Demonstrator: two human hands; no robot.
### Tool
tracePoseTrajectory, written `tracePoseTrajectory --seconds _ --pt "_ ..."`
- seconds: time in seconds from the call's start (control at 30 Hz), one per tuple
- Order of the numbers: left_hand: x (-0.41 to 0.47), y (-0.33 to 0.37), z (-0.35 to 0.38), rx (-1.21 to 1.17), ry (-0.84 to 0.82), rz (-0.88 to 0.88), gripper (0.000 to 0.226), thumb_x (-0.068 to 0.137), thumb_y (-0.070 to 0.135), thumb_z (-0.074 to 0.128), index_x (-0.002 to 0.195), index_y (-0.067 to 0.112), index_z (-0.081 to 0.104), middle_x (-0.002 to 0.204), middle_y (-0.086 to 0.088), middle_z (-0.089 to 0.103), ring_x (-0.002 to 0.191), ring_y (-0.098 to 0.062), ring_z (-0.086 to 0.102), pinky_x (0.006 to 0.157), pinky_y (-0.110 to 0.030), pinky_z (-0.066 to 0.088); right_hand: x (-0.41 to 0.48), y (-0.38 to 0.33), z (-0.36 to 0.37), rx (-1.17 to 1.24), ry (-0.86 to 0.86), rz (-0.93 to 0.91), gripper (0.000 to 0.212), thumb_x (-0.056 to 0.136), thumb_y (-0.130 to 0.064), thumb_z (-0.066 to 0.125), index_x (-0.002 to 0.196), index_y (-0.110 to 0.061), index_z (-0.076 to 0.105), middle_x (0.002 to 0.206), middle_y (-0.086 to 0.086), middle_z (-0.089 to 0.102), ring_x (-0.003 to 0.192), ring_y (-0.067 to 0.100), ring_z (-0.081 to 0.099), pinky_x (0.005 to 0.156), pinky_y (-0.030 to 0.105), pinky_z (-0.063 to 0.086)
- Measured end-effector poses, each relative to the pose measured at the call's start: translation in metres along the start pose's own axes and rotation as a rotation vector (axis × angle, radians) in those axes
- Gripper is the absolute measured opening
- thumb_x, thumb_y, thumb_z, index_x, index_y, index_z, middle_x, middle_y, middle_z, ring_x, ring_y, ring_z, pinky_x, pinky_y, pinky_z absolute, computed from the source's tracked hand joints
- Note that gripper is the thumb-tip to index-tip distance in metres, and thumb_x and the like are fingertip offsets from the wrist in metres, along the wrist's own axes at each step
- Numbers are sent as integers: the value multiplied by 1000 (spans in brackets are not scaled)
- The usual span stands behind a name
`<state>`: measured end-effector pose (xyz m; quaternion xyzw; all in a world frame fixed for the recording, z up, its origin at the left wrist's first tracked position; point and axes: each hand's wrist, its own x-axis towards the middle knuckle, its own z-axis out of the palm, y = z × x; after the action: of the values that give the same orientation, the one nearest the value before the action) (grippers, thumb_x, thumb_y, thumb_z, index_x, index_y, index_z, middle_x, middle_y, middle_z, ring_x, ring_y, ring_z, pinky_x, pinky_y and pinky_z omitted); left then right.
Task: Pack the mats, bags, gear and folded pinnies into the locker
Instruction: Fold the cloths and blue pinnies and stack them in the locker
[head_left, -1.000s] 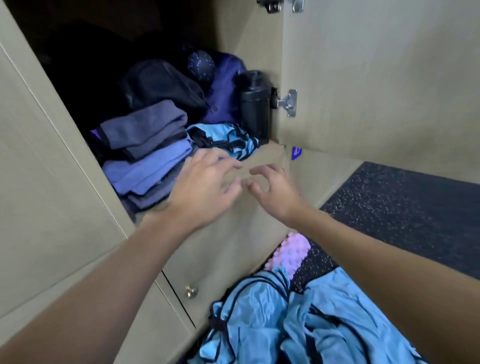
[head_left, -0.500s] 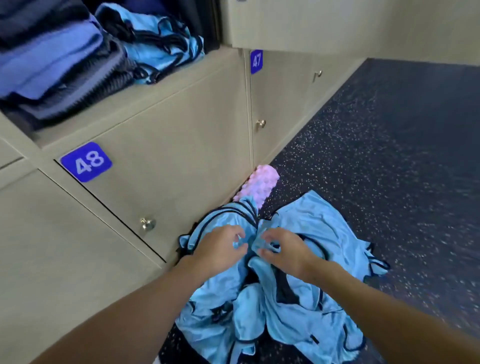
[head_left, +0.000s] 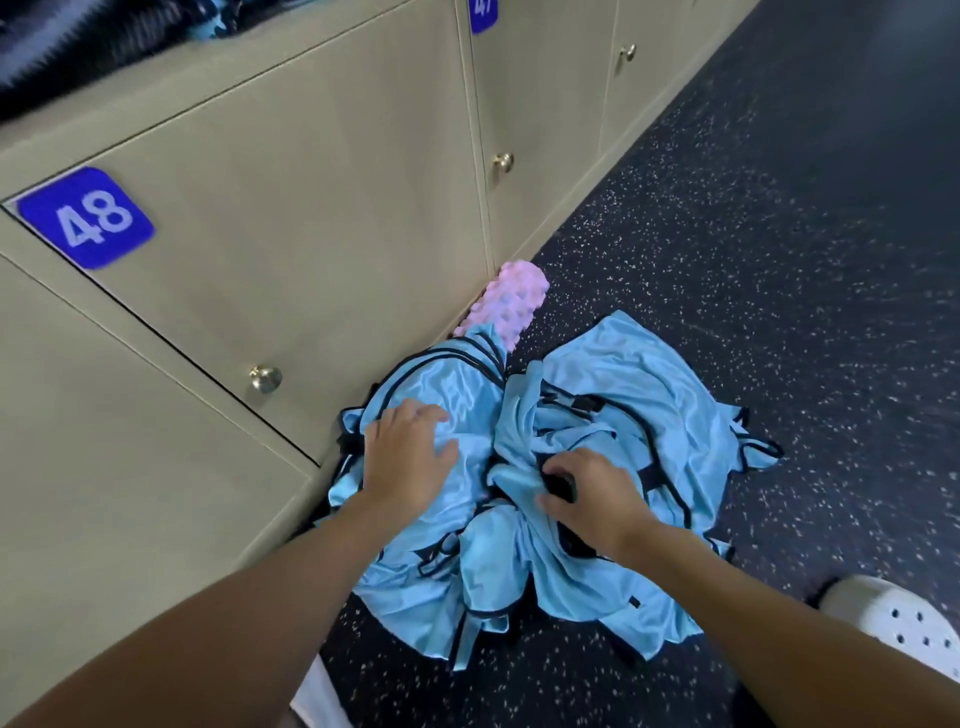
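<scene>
Pinnies (head_left: 597, 395) lie in a messy blue pile on the dark floor (head_left: 779, 260), right beside the lockers (head_left: 311, 208). The left hand (head_left: 405, 457) rests flat on the pile with its fingers spread. The right hand (head_left: 592, 499) curls its fingers into the cloth and grabs it. A pink bumpy roller (head_left: 511, 299) lies at the far side of the pile.

Left hand (head_left: 410, 457) rests flat on the pinnies (head_left: 597, 374); right hand (head_left: 592, 499) grips a fold. Pink roller (head_left: 511, 301) lies against the locker (head_left: 291, 171) base.
</scene>
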<state>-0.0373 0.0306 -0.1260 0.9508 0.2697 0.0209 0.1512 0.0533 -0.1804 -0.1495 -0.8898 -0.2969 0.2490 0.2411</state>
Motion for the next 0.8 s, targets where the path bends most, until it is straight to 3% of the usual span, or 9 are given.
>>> tracePoseTrajectory --seconds 0.23,0.3,0.37,0.43,0.5,0.57,0.7,0.8 --pt "-8 -50 -7 50 36 -255 54 92 42 63 141 25 48 139 -8 46 131 -31 41 114 -45 28 12 -30 14 52 21 -56 16 89 -37 64 102 -27 63 101 -5 52 99 17 49 88 34 30" --pt "-9 -59 -8 -119 23 -323 51 91 41 66 137 25 53 132 -8 52 119 -31 51 105 -47 42 14 -35 17 76 30 -76 15 88 -38 65 98 -27 63 100 -5 54 97 17 51 90 37 35" --pt "-10 -63 -9 -307 53 -340 38 90 36 69 125 21 62 110 0 62 89 -23 61 81 -38 54 16 -39 19 89 33 -88 21 88 -40 66 104 -27 63 105 -4 58 100 18 53 97 41 39" --pt "-9 -62 -12 -385 97 -341 23 91 28 70 111 17 68 91 7 60 71 -14 57 65 -28 47 16 -43 20 96 26 -80 29 89 -41 65 114 -26 63 113 -3 59 108 17 53 102 43 37" --pt "-6 -58 -14 -413 130 -328 7 92 20 68 98 17 71 87 5 65 67 -11 55 58 -23 42 16 -47 20 93 18 -78 33 90 -42 65 118 -26 63 117 -3 59 113 16 53 105 43 36" --pt "-4 -52 -19 -451 148 -311 8 93 14 65 87 17 71 83 3 68 64 -12 56 54 -21 41 17 -52 21 91 13 -90 33 90 -42 64 119 -25 63 118 -3 60 114 16 54 105 43 37" --pt "-5 -38 -33 -531 150 -222 6 92 9 64 89 11 69 81 5 64 65 -9 55 51 -10 42 16 -66 18 149 10 -120 35 90 -40 66 120 -22 62 118 -2 61 113 16 56 105 45 40" --pt "-10 -31 -41 -575 164 -175 6 90 7 65 90 12 68 79 8 62 61 -6 52 49 -12 42 14 -77 14 187 12 -141 41 91 -39 66 127 -22 58 119 -2 60 114 16 56 104 46 42"
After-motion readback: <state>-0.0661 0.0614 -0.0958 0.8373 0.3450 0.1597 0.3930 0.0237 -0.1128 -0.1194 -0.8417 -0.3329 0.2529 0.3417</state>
